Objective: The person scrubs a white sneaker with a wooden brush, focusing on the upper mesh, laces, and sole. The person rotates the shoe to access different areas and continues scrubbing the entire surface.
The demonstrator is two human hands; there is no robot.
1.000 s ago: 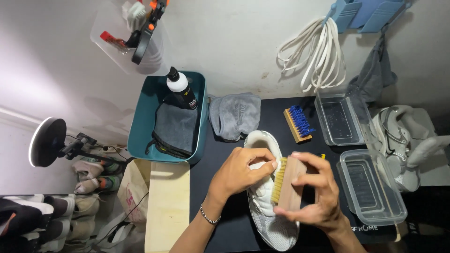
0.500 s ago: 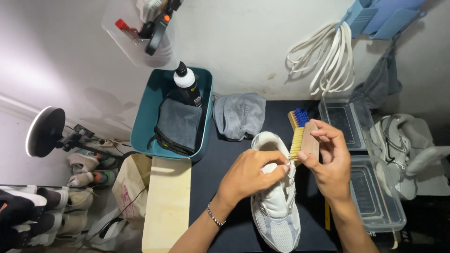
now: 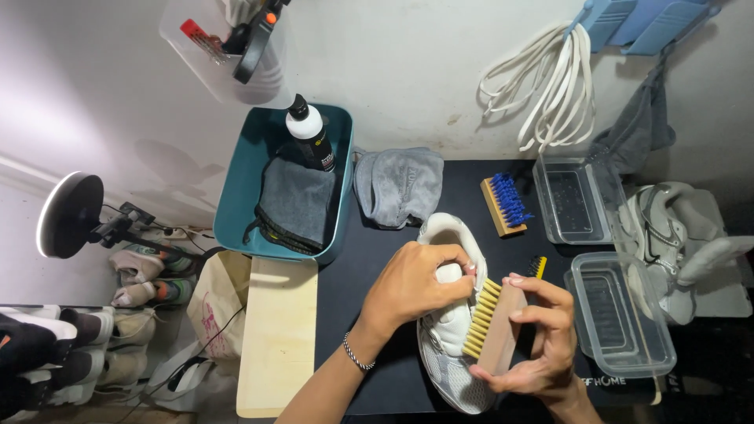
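We note a black table (image 3: 377, 259) under both hands. Beyond the left hand, a teal bin (image 3: 236, 188) with a grey cloth. White sneaker (image 3: 452, 345) lies between the hands. Left hand (image 3: 416, 286) closed over its upper, pinning it. Right hand (image 3: 538, 345) grips a wooden brush (image 3: 495, 330), yellow bristles touching the shoe's side. Blue-bristled brush (image 3: 504, 206) beyond the right hand, apart.

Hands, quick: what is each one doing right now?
Left hand: closed on the white sneaker, gripping its upper.
Right hand: closed around a wooden brush, yellow bristles against the sneaker.
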